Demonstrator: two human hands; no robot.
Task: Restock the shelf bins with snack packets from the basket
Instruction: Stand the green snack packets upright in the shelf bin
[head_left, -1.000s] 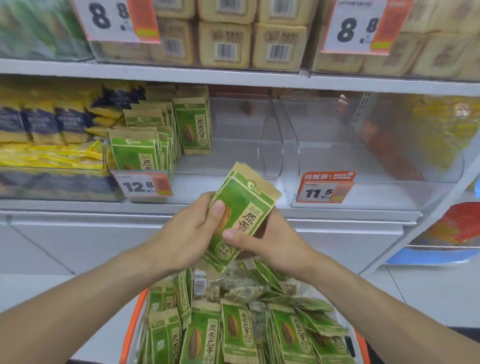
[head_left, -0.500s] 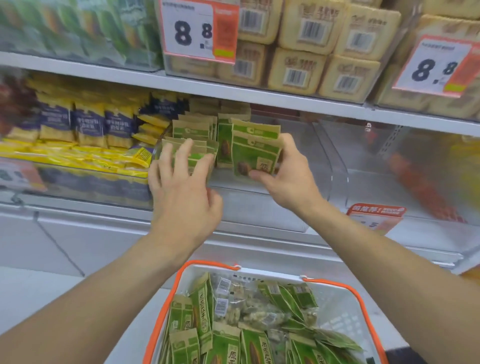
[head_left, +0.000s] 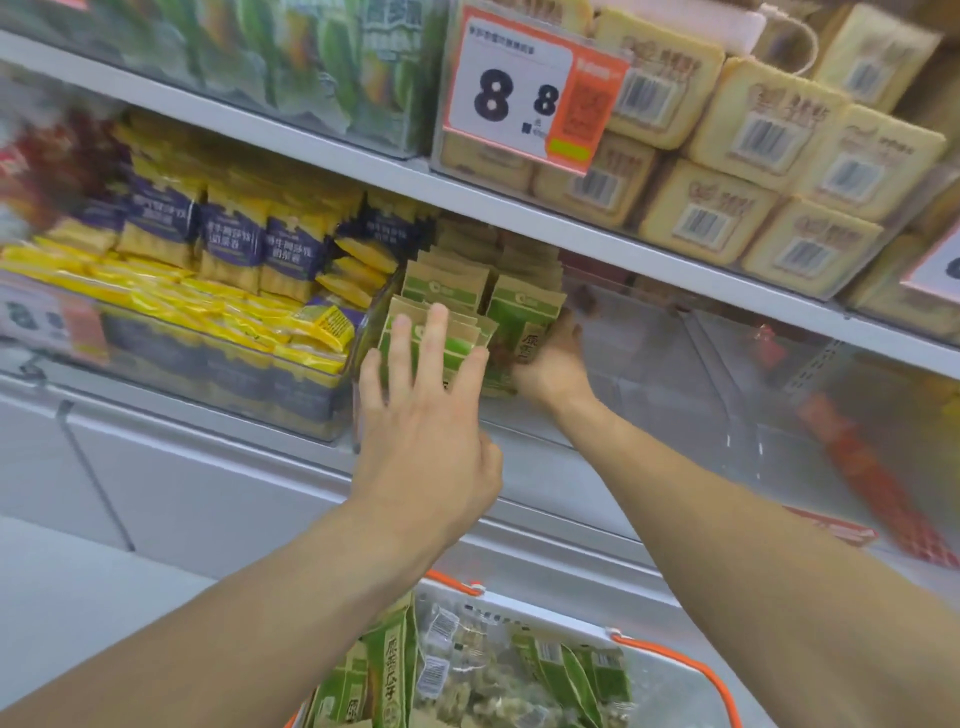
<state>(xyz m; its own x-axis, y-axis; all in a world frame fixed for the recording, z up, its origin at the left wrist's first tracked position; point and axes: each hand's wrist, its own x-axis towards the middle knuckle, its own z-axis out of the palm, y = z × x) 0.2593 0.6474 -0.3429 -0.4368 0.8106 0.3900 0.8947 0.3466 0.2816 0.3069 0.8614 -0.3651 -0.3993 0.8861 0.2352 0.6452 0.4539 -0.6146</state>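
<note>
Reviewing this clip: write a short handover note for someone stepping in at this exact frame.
Left hand: fingers straight, pressing the front green packets in the clear shelf bin.
Right hand: gripping a green packet stack and setting it in beside the first row.
Done: several rows of green packets stand in the bin's left part.
Left: the bin's right part is bare; the basket below holds many more packets.

Both bare forearms reach forward and up; the left hand (head_left: 426, 415) spreads straight fingers (head_left: 435, 332), the right hand (head_left: 550, 364) curls in a grip.
</note>
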